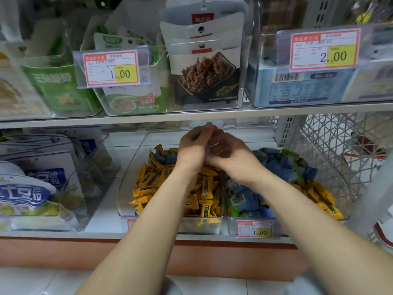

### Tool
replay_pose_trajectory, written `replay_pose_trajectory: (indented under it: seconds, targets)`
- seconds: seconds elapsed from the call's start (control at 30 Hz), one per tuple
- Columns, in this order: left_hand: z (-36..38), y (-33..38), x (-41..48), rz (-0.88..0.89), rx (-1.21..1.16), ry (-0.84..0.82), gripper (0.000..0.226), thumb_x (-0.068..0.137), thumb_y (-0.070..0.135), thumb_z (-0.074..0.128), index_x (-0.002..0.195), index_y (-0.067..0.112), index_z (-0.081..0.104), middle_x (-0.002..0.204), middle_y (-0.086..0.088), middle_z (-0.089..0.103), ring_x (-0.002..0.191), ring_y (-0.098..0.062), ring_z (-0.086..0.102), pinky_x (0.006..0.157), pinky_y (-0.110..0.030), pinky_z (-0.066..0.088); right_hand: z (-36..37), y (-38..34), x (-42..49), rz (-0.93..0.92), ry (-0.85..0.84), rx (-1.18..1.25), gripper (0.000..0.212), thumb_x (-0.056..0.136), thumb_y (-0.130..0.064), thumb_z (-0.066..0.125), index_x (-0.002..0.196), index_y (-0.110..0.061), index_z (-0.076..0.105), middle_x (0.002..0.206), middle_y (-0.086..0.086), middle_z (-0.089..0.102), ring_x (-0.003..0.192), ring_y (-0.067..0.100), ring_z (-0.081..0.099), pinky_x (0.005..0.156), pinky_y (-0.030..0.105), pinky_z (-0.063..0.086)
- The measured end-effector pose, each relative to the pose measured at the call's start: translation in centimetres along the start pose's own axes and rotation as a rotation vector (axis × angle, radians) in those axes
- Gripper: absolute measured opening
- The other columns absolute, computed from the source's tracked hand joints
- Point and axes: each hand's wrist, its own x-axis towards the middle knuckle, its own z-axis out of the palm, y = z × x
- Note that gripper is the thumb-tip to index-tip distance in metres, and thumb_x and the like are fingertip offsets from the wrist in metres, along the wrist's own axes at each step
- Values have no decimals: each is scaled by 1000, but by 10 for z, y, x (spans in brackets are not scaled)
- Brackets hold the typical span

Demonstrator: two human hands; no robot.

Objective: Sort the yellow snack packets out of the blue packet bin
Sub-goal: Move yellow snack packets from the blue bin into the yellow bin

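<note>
Yellow snack packets [319, 195] lie at the front right of the blue packet bin [231, 227], on blue packets [248, 199]. Farther back, left hand [192, 149] and right hand [232, 161] meet over the bin's left wall, fingers apparently curled; whether either holds a packet cannot be determined.

A grey metal shelf board [276, 112] runs across the shop rack. Under it lies a flat white shelf [102, 221] with an orange-brown strip [212, 258] below. The floor is shiny white tiles [32, 282]. A white wire basket [331, 141] stands at the right. A red-edged price tag [324, 50] above reads 2.00.
</note>
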Motion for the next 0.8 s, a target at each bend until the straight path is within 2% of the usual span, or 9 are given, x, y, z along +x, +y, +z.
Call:
replay_pose_trajectory:
  seconds: [0.07, 0.13, 0.2, 0.3, 0.43, 0.57, 0.63, 0.7, 0.8]
  targets:
    - [-9, -6, 6, -1, 33, -25, 21, 96, 37, 60, 94, 23, 74, 94, 2, 77, 88, -14, 72, 73, -27, 55, -14, 3, 2, 10, 115, -54, 29, 78, -13, 82, 93, -29, 63, 91, 1, 70, 78, 12, 67, 71, 25, 54]
    - [-23, -17, 15, 19, 228, -5, 19, 95, 36, 62, 105, 23, 71, 98, 5, 75, 97, -17, 70, 85, -33, 54, -35, 11, 3, 14, 223, -314, 24, 81, -19, 79, 93, -32, 63, 91, -3, 65, 77, 12, 64, 67, 27, 49]
    - [-38, -31, 23, 67, 522, 3, 15, 94, 31, 64, 108, 25, 67, 101, 12, 69, 101, -14, 66, 85, -31, 53, -58, 22, 4, 80, 256, -622, 19, 88, -25, 70, 106, -29, 65, 104, 1, 63, 92, 21, 63, 77, 31, 49]
    - [-43, -48, 34, 88, 822, -115, 23, 95, 32, 63, 117, 27, 63, 111, 8, 65, 107, -15, 62, 82, -25, 46, -72, 34, 3, 210, 243, -990, 38, 92, -35, 61, 129, -26, 59, 128, 8, 54, 120, 34, 48, 95, 42, 46]
    - [-31, -62, 46, 82, 1060, -223, 46, 90, 45, 65, 133, 29, 56, 129, 1, 62, 115, -20, 58, 95, -36, 50, -50, 32, 8, 3, 186, -797, 34, 94, -38, 58, 124, -25, 62, 126, 3, 54, 116, 25, 50, 91, 37, 45]
    - [-24, -69, 55, 27, 1302, -233, 53, 87, 59, 59, 129, 25, 57, 122, -3, 65, 112, -26, 61, 92, -44, 52, -23, 43, 15, 30, -67, -874, 56, 92, -48, 54, 144, -28, 44, 145, -1, 42, 132, 20, 38, 102, 35, 36]
    - [-24, -71, 59, 58, 1342, -183, 56, 85, 60, 62, 125, 20, 59, 123, -6, 60, 117, -28, 55, 91, -44, 51, -22, 49, 17, 85, -130, -886, 63, 94, -51, 48, 151, -30, 32, 153, 0, 35, 138, 22, 33, 104, 37, 35]
    - [-25, -74, 63, 124, 1366, -123, 61, 84, 57, 66, 130, 18, 57, 136, -10, 47, 130, -32, 39, 95, -46, 47, -24, 53, 19, 105, -138, -845, 66, 94, -52, 46, 154, -32, 26, 155, 2, 35, 139, 25, 34, 103, 38, 36]
    - [-28, -76, 70, 40, 1196, -225, 80, 85, 49, 70, 151, 20, 34, 154, -12, 37, 140, -32, 34, 108, -47, 39, -23, 56, 19, 87, -138, -829, 67, 94, -52, 46, 154, -32, 24, 155, 3, 35, 139, 26, 34, 102, 37, 36]
